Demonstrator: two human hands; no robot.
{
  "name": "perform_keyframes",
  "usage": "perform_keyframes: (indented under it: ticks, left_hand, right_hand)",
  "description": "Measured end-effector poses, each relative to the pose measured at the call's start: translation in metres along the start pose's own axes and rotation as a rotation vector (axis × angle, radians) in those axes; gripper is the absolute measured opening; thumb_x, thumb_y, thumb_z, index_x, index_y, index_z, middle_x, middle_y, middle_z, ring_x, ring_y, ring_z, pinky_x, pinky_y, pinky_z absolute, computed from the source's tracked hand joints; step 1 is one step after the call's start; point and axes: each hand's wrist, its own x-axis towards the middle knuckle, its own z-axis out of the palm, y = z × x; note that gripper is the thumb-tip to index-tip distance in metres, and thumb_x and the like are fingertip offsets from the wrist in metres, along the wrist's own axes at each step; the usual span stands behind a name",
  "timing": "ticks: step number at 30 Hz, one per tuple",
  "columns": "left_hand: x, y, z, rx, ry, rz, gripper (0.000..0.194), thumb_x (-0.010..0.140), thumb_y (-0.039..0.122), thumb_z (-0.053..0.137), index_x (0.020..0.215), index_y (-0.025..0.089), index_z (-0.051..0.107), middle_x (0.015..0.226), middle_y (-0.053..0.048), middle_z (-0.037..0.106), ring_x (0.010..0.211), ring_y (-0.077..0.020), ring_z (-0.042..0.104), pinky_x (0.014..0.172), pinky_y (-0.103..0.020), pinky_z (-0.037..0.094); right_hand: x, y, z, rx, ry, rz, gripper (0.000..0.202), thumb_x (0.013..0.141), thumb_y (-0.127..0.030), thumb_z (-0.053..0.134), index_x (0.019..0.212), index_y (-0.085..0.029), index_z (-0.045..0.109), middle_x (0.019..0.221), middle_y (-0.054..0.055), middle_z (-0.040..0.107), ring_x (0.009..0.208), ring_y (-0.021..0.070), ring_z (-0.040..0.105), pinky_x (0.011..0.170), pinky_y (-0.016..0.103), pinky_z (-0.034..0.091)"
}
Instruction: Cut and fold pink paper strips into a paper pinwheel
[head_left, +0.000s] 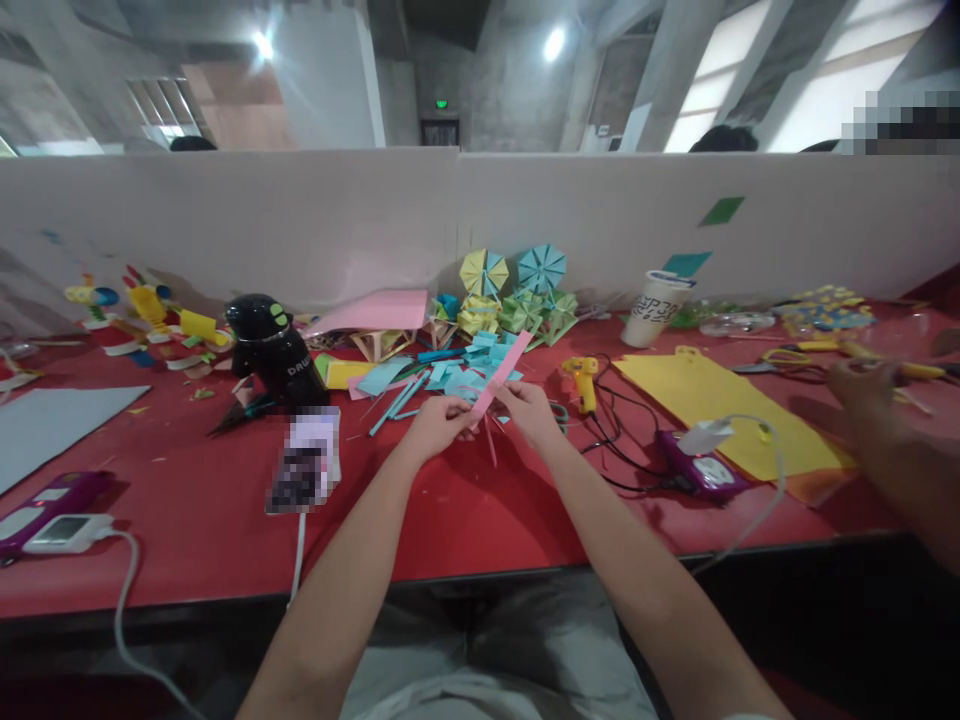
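Between my two hands, above the red table, a pink paper strip slants up to the right. My left hand pinches its lower end. My right hand is closed on it a little higher, at its right side. A thin pink strip dangles below my fingers; I cannot tell whether it is joined to the wider one. Just behind my hands lies a heap of light blue paper pieces, with rolled blue paper sticks to the left.
A yellow glue gun and its black cord lie right of my hands, near yellow paper and a purple power strip. A black bottle stands left. Folded paper ornaments stand behind. Another person's hand is at far right.
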Motion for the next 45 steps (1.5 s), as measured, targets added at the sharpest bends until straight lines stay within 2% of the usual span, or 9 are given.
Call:
perform_keyframes:
  ticks: [11,19,24,31,38,41,45]
  left_hand:
    - [0.004,-0.0068,0.0013,0.055,0.061,0.063,0.013,0.079,0.025,0.07,0.074,0.014,0.066,0.062,-0.001,0.067,0.055,-0.0132,0.064,0.058,-0.025,0.053]
    - [-0.001,-0.0007,0.0039,-0.02,-0.011,0.083,0.008,0.074,0.017,0.074,0.078,0.013,0.068,0.071,-0.003,0.071,0.068,-0.0154,0.069,0.073,-0.031,0.057]
    - [-0.0001,-0.0009,0.0028,-0.111,0.035,0.014,0.014,0.069,0.014,0.078,0.081,0.013,0.071,0.075,-0.005,0.073,0.071,-0.0167,0.069,0.078,-0.035,0.057]
    - [0.0016,-0.0036,0.001,-0.157,0.057,-0.036,0.025,0.058,0.015,0.086,0.078,0.013,0.071,0.072,-0.005,0.073,0.068,-0.017,0.069,0.076,-0.036,0.058]
    - [0.0029,-0.0033,0.0006,-0.136,0.04,-0.011,0.027,0.058,0.018,0.086,0.082,0.013,0.073,0.079,-0.007,0.075,0.078,-0.0199,0.072,0.084,-0.041,0.057]
    - [0.0029,-0.0018,0.0013,-0.178,0.096,0.006,0.036,0.057,0.021,0.088,0.088,0.014,0.073,0.086,-0.008,0.076,0.083,-0.0209,0.072,0.089,-0.042,0.057]
    - [0.0036,-0.001,0.0009,-0.307,0.189,-0.03,0.04,0.058,0.032,0.089,0.088,0.012,0.072,0.081,-0.008,0.076,0.075,-0.0195,0.072,0.086,-0.042,0.059]
  right_hand:
    - [-0.0007,-0.0006,-0.0004,-0.033,-0.007,-0.033,0.045,0.07,-0.062,0.073,0.066,-0.018,0.068,0.063,0.002,0.067,0.057,0.0155,0.061,0.062,0.031,0.053]
    - [-0.0018,-0.003,-0.0021,-0.005,0.041,-0.056,0.04,0.069,-0.057,0.077,0.064,-0.019,0.065,0.062,0.001,0.066,0.06,0.0171,0.063,0.066,0.034,0.056]
    - [-0.0028,-0.0035,-0.0025,-0.006,0.04,-0.045,0.036,0.068,-0.053,0.079,0.069,-0.019,0.07,0.067,0.001,0.068,0.065,0.0175,0.065,0.071,0.034,0.057]
    - [0.0019,0.002,-0.004,0.01,0.051,-0.053,0.039,0.063,-0.055,0.081,0.067,-0.018,0.07,0.063,0.0,0.066,0.06,0.0142,0.062,0.068,0.031,0.057]
    - [0.0006,-0.0011,-0.004,0.046,0.056,-0.042,0.037,0.061,-0.052,0.084,0.068,-0.019,0.07,0.065,0.0,0.066,0.061,0.0128,0.062,0.068,0.03,0.058]
    - [0.0008,-0.0032,-0.0049,0.097,0.072,-0.035,0.037,0.061,-0.051,0.084,0.07,-0.018,0.069,0.065,0.0,0.066,0.06,0.0116,0.061,0.067,0.028,0.057]
    - [0.0009,-0.0073,-0.0049,0.183,0.132,-0.038,0.039,0.058,-0.05,0.087,0.069,-0.019,0.066,0.066,-0.001,0.064,0.06,0.0107,0.061,0.063,0.026,0.057]
